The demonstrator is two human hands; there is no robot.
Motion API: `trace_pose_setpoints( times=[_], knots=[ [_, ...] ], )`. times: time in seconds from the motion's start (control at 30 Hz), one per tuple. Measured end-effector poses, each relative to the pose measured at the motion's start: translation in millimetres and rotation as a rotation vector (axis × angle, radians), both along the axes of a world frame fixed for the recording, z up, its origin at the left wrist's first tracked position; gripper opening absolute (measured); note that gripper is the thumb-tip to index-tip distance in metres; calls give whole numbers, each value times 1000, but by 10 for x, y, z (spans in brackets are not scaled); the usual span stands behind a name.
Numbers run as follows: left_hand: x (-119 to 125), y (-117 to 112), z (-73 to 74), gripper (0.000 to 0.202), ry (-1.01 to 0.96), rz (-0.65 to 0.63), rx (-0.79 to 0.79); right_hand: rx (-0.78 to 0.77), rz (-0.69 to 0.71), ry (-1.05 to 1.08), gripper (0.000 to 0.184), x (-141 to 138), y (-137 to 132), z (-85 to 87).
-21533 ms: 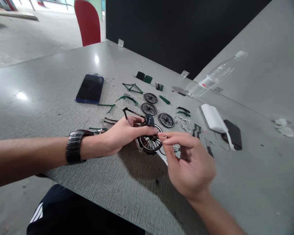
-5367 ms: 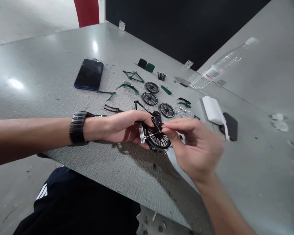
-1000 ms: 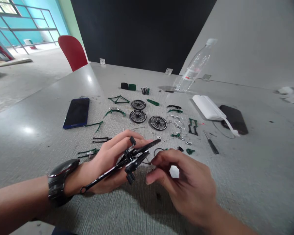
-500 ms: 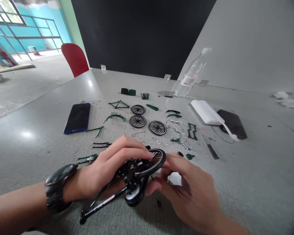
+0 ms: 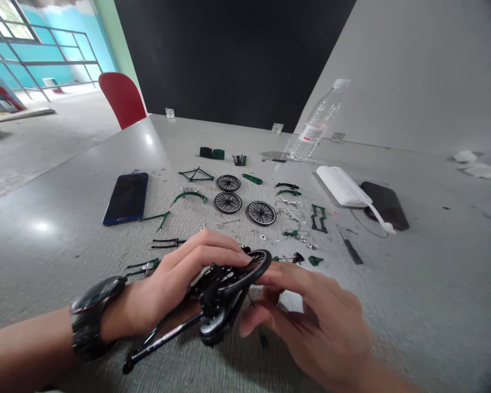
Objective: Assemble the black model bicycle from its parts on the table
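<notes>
Miniature black bicycle frame [image 5: 169, 336], black-tyred spoked wheel [image 5: 257, 277] apparently mounted, clamped in fingers of left hand [image 5: 174, 284] above grey counter [image 5: 425, 295]. Right hand [image 5: 315, 308] curled alongside, grip unclear. Three silver-rimmed wheels [image 5: 228, 202] lie unfitted.

And it's 3 loose spoked wheels [image 5: 261, 213], 1 mini bike assy [image 5: 210, 299], 2 hands [image 5: 184, 273], 3 far brkts [image 5: 277, 128], 1 plastic btl [image 5: 314, 129] R, 1 chair [image 5: 123, 99] far L!
</notes>
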State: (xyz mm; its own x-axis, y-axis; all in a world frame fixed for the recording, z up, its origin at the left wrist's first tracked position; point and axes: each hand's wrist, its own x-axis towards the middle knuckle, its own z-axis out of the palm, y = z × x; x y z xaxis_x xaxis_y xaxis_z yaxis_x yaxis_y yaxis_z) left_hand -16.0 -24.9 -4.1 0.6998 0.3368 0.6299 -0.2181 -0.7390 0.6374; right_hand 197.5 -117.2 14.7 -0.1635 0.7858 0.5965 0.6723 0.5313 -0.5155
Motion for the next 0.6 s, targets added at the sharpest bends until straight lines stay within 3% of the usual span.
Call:
trace_pose_setpoints(
  times=[0.2, 0.4, 0.6],
  knots=[
    [29, -15, 35, 36, -27, 18, -4, 36, 16, 45, 17, 7, -12, -65],
    [42, -23, 60, 37, -64, -47, -17, 80, 48, 63, 25, -16, 12, 26],
    [78, -42, 86, 37, -80, -32, -36, 22, 73, 101, 32, -18, 7, 21]
  ],
)
